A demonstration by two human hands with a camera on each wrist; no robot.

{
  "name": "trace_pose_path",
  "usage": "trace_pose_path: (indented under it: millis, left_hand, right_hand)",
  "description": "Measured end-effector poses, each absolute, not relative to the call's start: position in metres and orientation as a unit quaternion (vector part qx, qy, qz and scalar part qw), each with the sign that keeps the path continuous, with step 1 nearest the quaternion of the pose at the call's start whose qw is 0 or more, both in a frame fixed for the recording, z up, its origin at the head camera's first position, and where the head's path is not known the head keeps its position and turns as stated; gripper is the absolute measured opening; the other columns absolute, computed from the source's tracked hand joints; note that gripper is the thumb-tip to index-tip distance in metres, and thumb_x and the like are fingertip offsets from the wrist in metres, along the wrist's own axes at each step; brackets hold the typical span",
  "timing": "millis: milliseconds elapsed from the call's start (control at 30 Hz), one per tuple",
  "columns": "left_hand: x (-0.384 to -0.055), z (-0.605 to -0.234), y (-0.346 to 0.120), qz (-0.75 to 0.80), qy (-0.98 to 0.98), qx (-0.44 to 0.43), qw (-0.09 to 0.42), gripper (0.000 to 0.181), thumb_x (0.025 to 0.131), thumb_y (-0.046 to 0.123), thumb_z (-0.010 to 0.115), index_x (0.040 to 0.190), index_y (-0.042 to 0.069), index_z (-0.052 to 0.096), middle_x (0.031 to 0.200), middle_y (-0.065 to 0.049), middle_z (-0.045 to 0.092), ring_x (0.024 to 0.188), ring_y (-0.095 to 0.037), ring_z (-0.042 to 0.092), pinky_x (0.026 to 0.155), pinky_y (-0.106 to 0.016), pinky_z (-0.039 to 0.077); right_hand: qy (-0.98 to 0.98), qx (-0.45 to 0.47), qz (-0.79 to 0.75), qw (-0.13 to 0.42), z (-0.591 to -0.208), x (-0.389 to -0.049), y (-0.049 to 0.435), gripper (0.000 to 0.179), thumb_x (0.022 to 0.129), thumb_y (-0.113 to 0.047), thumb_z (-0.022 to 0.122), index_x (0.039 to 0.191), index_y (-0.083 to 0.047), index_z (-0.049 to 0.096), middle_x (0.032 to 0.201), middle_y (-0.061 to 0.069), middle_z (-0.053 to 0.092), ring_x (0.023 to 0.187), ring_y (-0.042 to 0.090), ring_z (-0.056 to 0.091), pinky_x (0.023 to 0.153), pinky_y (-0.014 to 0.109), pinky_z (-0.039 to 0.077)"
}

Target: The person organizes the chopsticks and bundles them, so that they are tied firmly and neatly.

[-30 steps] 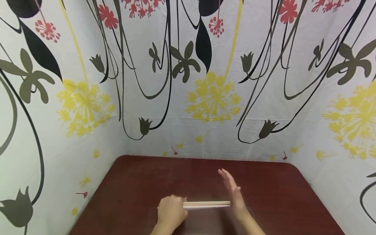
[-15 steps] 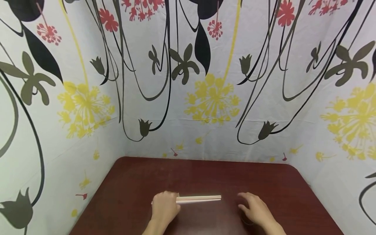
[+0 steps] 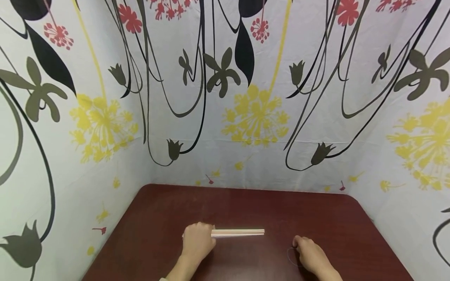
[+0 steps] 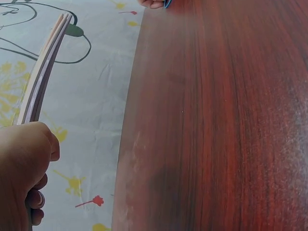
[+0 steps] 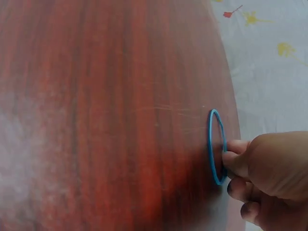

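Observation:
My left hand (image 3: 197,242) grips a bundle of pale wooden chopsticks (image 3: 239,233) near one end. The bundle lies level above the table, its free ends pointing right in the head view. In the left wrist view the fingers curl round the chopsticks (image 4: 39,79), hiding their lower part. To the right and apart from the bundle, my right hand (image 3: 313,255) pinches a thin blue rubber band (image 5: 211,142) between thumb and fingers. The band hangs as a loose loop just left of the fingertips, with nothing inside it.
A dark reddish-brown table (image 3: 168,207) with rounded far corners lies under both hands. White cloth (image 3: 218,164) printed with yellow, red and dark plants stands behind it and along both sides.
My right hand has moved right and down, away from the chopstick ends, and now pinches the rubber band as a visible loop. The left hand has shifted slightly left and up with the chopsticks.

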State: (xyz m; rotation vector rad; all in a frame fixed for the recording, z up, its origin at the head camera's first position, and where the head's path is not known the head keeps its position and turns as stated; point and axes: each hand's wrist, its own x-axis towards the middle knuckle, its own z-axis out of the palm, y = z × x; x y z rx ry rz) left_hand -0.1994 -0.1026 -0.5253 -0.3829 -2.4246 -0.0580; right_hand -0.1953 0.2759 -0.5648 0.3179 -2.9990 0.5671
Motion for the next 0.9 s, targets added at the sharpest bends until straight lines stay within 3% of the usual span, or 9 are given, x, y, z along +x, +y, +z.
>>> trace_pose_path:
  millis: [267,433,567,733,900]
  left_hand:
    - [-0.201,-0.526,-0.1,-0.031,-0.934,-0.149,0.324,0.053,0.065,0.019,0.076,0.049,0.024,0.026,0.045,0.01,0.026,0.037,-0.01,0.029,0.035,-0.031,0.026]
    - [-0.203,-0.524,-0.099,-0.037,-0.937,-0.15,0.314,0.049,0.061,0.016,0.074,0.049,0.024,0.027,0.046,0.011,0.024,0.039,-0.009,0.027,0.035,-0.03,0.026]
    - [-0.201,-0.524,-0.098,-0.038,-0.941,-0.151,0.301,0.045,0.055,0.013,0.071,0.049,0.025,0.028,0.046,0.011,0.023,0.039,-0.009,0.027,0.035,-0.03,0.025]
    - [-0.199,-0.522,-0.094,-0.041,-0.938,-0.162,0.304,0.045,0.05,0.01,0.067,0.05,0.025,0.024,0.048,0.012,0.017,0.041,-0.007,0.022,0.034,-0.029,0.024]
    - [-0.199,-0.517,-0.092,-0.041,-0.934,-0.167,0.313,0.045,0.05,0.011,0.069,0.05,0.024,0.026,0.048,0.011,0.019,0.041,-0.006,0.023,0.034,-0.03,0.025]
  right_hand:
    - [-0.963,0.109,0.243,0.026,-0.558,-0.189,0.267,0.019,0.094,0.005,0.058,0.093,-0.014,0.063,0.086,-0.006,0.053,0.078,0.007,0.053,0.067,0.033,0.047]
    - [-0.935,0.187,0.277,0.119,-0.552,-0.193,0.254,0.018,0.093,0.004,0.064,0.091,-0.014,0.061,0.085,-0.01,0.049,0.075,-0.001,0.046,0.064,0.027,0.045]
    - [-0.894,0.245,0.306,0.218,-0.548,-0.197,0.239,0.02,0.087,0.007,0.07,0.088,-0.013,0.065,0.085,-0.009,0.06,0.076,-0.002,0.055,0.063,0.026,0.049]
    - [-0.867,0.219,0.374,0.246,-0.531,-0.195,0.219,0.02,0.086,0.006,0.073,0.091,-0.013,0.071,0.084,-0.01,0.069,0.074,-0.002,0.062,0.061,0.023,0.052]
    - [-0.83,0.197,0.446,0.269,-0.508,-0.192,0.199,0.016,0.086,0.008,0.072,0.092,-0.008,0.072,0.082,-0.005,0.072,0.069,0.002,0.065,0.06,0.018,0.052]
